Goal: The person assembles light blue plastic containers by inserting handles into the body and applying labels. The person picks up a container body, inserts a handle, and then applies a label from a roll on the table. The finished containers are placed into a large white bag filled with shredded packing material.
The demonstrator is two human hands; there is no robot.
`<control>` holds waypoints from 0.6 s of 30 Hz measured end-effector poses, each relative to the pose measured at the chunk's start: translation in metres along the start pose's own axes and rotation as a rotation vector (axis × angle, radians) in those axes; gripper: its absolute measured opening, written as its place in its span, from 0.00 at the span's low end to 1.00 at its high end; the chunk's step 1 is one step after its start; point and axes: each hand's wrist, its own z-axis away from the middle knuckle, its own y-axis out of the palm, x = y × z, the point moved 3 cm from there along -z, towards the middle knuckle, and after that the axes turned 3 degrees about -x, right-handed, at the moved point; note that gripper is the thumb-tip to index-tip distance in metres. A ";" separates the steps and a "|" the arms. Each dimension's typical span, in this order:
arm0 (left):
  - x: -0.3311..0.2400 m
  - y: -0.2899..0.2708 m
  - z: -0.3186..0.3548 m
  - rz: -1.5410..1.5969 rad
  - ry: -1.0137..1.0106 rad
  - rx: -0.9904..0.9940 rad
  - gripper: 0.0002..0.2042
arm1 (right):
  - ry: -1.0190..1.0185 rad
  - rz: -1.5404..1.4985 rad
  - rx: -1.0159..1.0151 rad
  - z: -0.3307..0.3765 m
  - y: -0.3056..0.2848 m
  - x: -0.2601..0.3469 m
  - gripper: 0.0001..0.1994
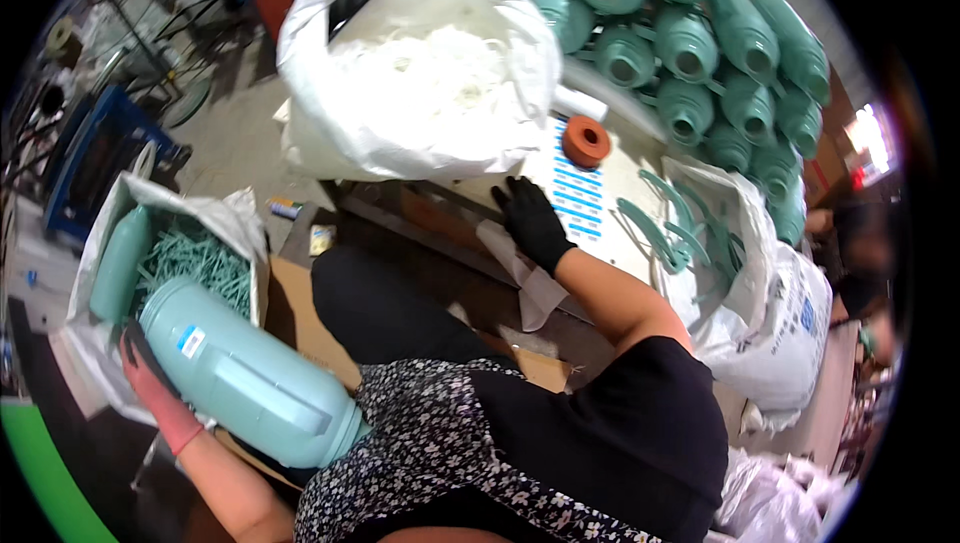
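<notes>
You are holding a large pale-teal plastic flask body [245, 373] lying tilted, its rounded base uppermost-left, bearing a small label; a white sticker sheet with blue labels [580, 198] is lying flat.

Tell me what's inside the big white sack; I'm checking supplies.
The white sack holds a heap of small white pieces, too blurred to identify. Whatever lies beneath the top layer is covered.
</notes>
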 end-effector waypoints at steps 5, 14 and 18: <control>0.042 -0.020 -0.017 -0.069 0.029 -0.076 0.17 | 0.048 -0.031 0.036 -0.001 -0.003 0.004 0.28; 0.029 -0.021 -0.006 0.049 -0.027 -0.125 0.15 | 0.062 0.009 0.097 -0.004 -0.004 0.004 0.31; 0.018 -0.021 0.001 0.004 -0.031 -0.209 0.15 | 0.074 -0.024 0.128 -0.005 -0.008 0.005 0.34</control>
